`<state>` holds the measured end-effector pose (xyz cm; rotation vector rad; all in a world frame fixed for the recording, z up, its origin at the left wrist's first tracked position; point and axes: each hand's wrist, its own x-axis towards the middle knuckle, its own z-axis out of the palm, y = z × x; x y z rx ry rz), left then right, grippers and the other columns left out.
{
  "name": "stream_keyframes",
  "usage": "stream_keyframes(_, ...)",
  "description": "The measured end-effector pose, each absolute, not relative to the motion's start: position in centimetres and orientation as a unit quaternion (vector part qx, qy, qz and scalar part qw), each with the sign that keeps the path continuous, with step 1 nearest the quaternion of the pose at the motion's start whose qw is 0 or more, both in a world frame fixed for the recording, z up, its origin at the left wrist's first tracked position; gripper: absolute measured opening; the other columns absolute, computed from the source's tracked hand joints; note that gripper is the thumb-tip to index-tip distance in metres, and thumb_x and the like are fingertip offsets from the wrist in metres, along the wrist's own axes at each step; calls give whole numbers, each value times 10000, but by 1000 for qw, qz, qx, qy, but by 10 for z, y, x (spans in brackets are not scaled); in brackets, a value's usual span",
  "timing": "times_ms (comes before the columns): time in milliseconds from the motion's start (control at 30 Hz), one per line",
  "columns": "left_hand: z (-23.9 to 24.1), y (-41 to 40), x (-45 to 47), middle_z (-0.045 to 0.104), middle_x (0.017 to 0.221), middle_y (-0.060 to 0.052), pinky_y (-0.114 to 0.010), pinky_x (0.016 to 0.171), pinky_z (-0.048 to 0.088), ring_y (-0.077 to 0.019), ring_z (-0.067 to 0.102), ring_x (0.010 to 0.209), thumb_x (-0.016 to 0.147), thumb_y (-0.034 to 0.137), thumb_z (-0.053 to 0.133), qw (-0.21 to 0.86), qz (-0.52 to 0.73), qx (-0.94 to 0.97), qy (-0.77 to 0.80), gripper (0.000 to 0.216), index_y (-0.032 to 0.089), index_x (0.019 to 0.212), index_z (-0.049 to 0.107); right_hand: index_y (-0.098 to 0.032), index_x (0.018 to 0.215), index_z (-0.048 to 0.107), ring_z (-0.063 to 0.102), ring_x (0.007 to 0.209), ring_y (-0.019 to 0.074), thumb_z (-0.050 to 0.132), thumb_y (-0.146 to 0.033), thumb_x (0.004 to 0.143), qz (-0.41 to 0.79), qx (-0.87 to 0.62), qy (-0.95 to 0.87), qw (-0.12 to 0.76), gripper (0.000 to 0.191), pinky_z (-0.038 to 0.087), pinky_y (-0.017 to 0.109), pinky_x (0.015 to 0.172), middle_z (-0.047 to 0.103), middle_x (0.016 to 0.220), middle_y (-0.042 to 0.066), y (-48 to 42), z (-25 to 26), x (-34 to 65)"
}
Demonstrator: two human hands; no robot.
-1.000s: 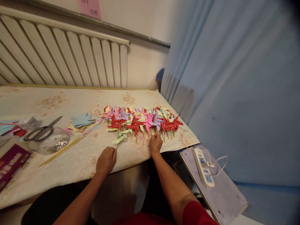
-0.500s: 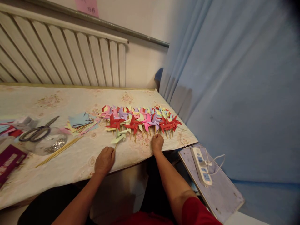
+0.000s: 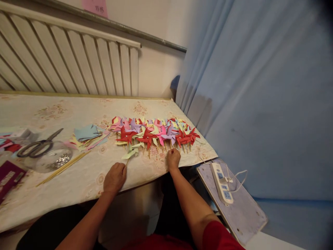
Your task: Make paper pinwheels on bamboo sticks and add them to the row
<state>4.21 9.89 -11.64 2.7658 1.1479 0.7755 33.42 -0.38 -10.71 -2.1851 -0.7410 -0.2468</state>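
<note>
My left hand [image 3: 114, 176] is closed around the thin stick of a pale green paper pinwheel [image 3: 130, 152], whose head leans over the table in front of the others. My right hand [image 3: 173, 159] forms a fist at the near side of the pinwheel rows, just below the purple pinwheel [image 3: 170, 133]. A stick comes down close to its fingers, but whether they grip it is hidden. Several pinwheels in red, pink, purple, yellow and green lie in overlapping rows, among them a red pinwheel [image 3: 147, 138], with their sticks pointing toward me.
Left of the pinwheels lie folded coloured papers [image 3: 87, 133], loose wooden sticks [image 3: 63, 168], scissors [image 3: 39, 146], a clear dish of small shiny pieces [image 3: 56, 160] and a purple box [image 3: 10, 178]. A power strip [image 3: 221, 184] rests on a board at right, beside a blue curtain [image 3: 260, 104].
The view has shifted slightly, so everything sits a little farther left. Both hands keep nearly the same pose, and the green pinwheel stays in my left hand.
</note>
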Motion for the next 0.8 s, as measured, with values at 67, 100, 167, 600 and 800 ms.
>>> stream_keyframes(67,-116,99,43,529,784,-56,-332,748,408,-213,529,806,954,286,351,22,249,895,370,262,221,750,501,-191,694,562,538,733,206,497,-185,817,-98,-859,-300,403,139,363,296,708,618,723,65,-6,-107,335)
stream_keyframes(100,-116,99,43,530,784,-56,-333,745,409,-213,529,804,955,287,350,21,248,895,370,264,221,748,499,-192,692,560,535,732,204,497,-189,818,-98,-857,-302,406,141,363,294,709,616,723,62,-7,-106,336)
stream_keyframes(167,-116,99,44,531,786,-56,-333,745,409,-212,530,805,960,293,347,21,246,895,370,269,221,750,498,-195,689,558,529,725,200,496,-196,819,-97,-855,-303,409,145,362,292,708,612,721,56,-10,-107,337)
stream_keyframes(600,-115,98,43,538,801,-59,-337,770,411,-216,535,826,969,301,334,20,237,897,373,266,225,771,495,-208,654,551,509,645,182,490,-216,785,-77,-859,-283,419,145,337,279,660,593,648,20,-19,-105,344)
stream_keyframes(800,-115,98,43,534,798,-60,-337,768,414,-218,534,823,968,301,335,15,233,897,375,267,226,763,489,-209,652,571,506,607,181,479,-234,775,-67,-868,-261,418,155,325,278,630,593,613,12,-23,-107,352)
